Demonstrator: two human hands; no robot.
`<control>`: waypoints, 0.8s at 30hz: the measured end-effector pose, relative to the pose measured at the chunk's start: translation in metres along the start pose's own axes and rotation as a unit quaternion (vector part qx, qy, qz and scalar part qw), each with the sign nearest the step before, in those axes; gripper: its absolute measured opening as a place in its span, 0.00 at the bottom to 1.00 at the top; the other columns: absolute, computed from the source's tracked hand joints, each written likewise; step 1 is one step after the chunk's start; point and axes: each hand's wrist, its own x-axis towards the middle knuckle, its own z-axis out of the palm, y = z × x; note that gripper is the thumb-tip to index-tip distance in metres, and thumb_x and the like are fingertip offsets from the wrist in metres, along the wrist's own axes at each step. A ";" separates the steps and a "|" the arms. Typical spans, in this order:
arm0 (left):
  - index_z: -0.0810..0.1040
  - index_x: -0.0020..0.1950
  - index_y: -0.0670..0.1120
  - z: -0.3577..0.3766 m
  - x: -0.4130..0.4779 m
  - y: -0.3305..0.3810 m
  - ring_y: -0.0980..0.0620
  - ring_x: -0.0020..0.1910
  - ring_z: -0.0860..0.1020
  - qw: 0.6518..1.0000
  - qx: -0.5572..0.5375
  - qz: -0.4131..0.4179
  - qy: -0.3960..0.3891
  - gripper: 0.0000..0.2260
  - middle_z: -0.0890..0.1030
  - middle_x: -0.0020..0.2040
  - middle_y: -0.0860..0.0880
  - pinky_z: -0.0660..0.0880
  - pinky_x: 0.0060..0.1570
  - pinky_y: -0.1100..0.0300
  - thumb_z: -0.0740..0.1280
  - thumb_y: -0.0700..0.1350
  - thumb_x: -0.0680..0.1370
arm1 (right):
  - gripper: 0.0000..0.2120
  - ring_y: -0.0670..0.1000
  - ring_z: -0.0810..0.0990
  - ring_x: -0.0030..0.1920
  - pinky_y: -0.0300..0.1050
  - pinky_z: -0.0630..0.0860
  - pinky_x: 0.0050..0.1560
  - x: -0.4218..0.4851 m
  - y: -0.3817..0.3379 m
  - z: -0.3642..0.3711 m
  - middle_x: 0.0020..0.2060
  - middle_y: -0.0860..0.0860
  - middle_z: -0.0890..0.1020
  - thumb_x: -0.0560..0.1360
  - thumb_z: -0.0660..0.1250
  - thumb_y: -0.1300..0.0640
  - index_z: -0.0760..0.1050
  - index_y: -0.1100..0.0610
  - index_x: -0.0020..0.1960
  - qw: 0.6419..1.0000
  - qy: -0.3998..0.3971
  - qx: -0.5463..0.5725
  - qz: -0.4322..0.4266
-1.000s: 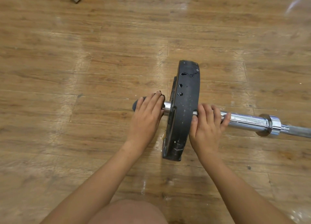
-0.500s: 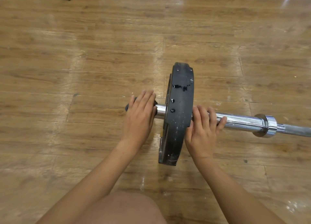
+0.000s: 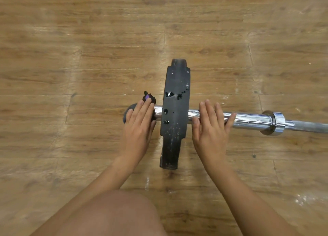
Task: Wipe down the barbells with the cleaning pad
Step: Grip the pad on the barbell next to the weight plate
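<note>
Left of plate [image 3: 175,129], left hand [image 3: 138,127] flat-presses cleaning pad [image 3: 149,98] onto barbell [image 3: 248,119], right hand [image 3: 210,131] lies open-fingered right of it, so the ungripped bar may roll.

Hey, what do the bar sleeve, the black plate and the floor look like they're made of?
Bar sleeve: polished, chrome-looking steel, with mirror-bright highlights. Black plate: matte, probably rubber or rubber-coated, scuffed pale and beaded with droplets. Floor: wood-grain planks with a sheen; real wood or laminate, cannot tell.
</note>
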 end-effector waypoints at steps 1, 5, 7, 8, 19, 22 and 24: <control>0.62 0.79 0.40 -0.003 0.004 -0.003 0.44 0.79 0.62 1.000 -0.005 0.001 -0.014 0.22 0.66 0.79 0.41 0.55 0.78 0.49 0.47 0.50 0.88 | 0.23 0.57 0.66 0.77 0.62 0.40 0.79 -0.001 -0.001 0.001 0.74 0.52 0.73 0.85 0.53 0.47 0.71 0.56 0.75 1.000 0.002 0.005 0.004; 0.60 0.81 0.39 -0.012 0.019 -0.023 0.42 0.81 0.58 0.998 0.000 0.002 -0.066 0.31 0.60 0.81 0.41 0.48 0.78 0.54 0.52 0.58 0.85 | 0.21 0.57 0.69 0.74 0.62 0.40 0.78 -0.003 -0.002 0.009 0.70 0.52 0.77 0.84 0.56 0.49 0.74 0.55 0.72 0.999 0.034 0.025 0.014; 0.61 0.80 0.38 -0.010 0.018 -0.022 0.42 0.81 0.58 0.997 0.022 -0.005 -0.069 0.31 0.61 0.81 0.40 0.50 0.78 0.49 0.53 0.57 0.84 | 0.20 0.56 0.70 0.73 0.62 0.40 0.78 -0.004 -0.001 0.013 0.68 0.51 0.78 0.84 0.56 0.49 0.75 0.55 0.71 0.998 0.057 0.025 0.007; 0.62 0.80 0.38 -0.008 0.016 -0.018 0.42 0.80 0.59 0.997 0.033 -0.010 -0.063 0.29 0.62 0.81 0.40 0.52 0.78 0.48 0.50 0.55 0.85 | 0.20 0.56 0.71 0.72 0.61 0.41 0.78 -0.005 0.001 0.015 0.67 0.51 0.79 0.85 0.56 0.49 0.75 0.55 0.71 0.998 0.065 0.025 0.002; 0.60 0.80 0.38 -0.006 -0.022 -0.021 0.43 0.81 0.58 0.990 0.093 0.099 -0.030 0.22 0.61 0.81 0.40 0.56 0.79 0.46 0.49 0.48 0.89 | 0.19 0.57 0.72 0.72 0.65 0.45 0.77 -0.026 0.002 0.017 0.68 0.52 0.79 0.86 0.55 0.50 0.76 0.56 0.70 0.994 0.102 0.022 -0.019; 0.55 0.81 0.38 0.002 -0.042 -0.017 0.44 0.82 0.52 0.989 0.107 0.098 -0.013 0.22 0.54 0.82 0.42 0.51 0.81 0.47 0.50 0.47 0.89 | 0.19 0.57 0.71 0.73 0.65 0.45 0.77 -0.034 0.001 0.020 0.68 0.52 0.78 0.86 0.55 0.51 0.76 0.56 0.70 0.993 0.116 0.019 -0.018; 0.53 0.82 0.39 0.005 -0.050 -0.017 0.45 0.83 0.50 0.990 0.111 0.090 -0.005 0.23 0.53 0.83 0.44 0.49 0.81 0.47 0.52 0.47 0.89 | 0.19 0.57 0.69 0.74 0.64 0.43 0.77 -0.040 0.000 0.019 0.69 0.53 0.78 0.86 0.55 0.51 0.76 0.57 0.70 0.993 0.115 0.023 -0.015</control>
